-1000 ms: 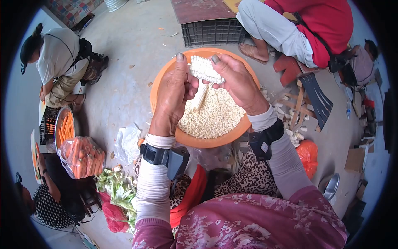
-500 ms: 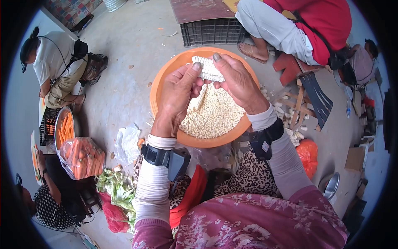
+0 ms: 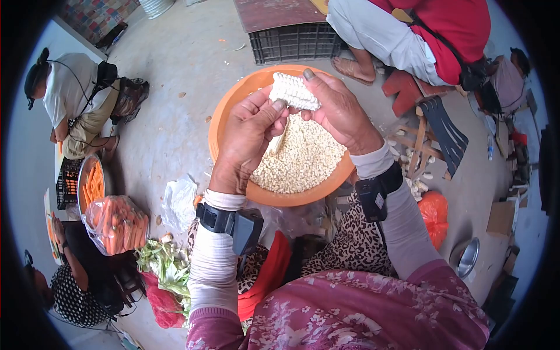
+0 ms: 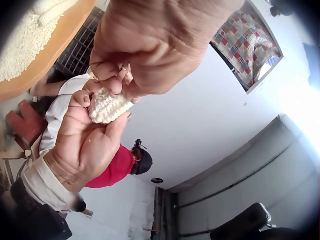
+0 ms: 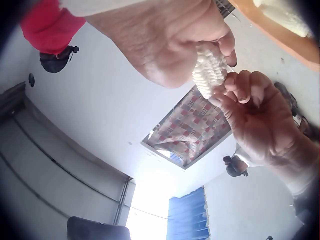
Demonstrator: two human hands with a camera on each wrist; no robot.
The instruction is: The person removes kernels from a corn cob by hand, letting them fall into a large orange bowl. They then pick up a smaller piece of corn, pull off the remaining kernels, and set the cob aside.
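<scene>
A short ear of white corn [image 3: 294, 92], still bearing rows of kernels, is held up over the orange basin [image 3: 224, 114]. My right hand [image 3: 345, 115] grips its right end, thumb laid along the top. At its left end, my left hand [image 3: 249, 133] has curled fingers, with thumb and fingertips pinching at the kernels. Both hands meet at the ear [image 4: 107, 106] in the left wrist view, and the right wrist view shows the kernel rows [image 5: 209, 70] between them. Below, loose white kernels [image 3: 300, 160] fill much of the basin, and a pale cob [image 3: 279, 142] lies on them, partly hidden by my left hand.
To the left are a bag of carrots [image 3: 119, 226], a bowl of cut carrots [image 3: 93, 182] and green husks [image 3: 169, 262]. A black crate [image 3: 294, 44] stands beyond the basin. A red bag [image 3: 433, 216] and a wooden stool [image 3: 440, 137] are at right. Several people sit around.
My left hand's thumb has come down from upright beside the ear to its lower left end. The right hand keeps its grip, and the ear tilts slightly.
</scene>
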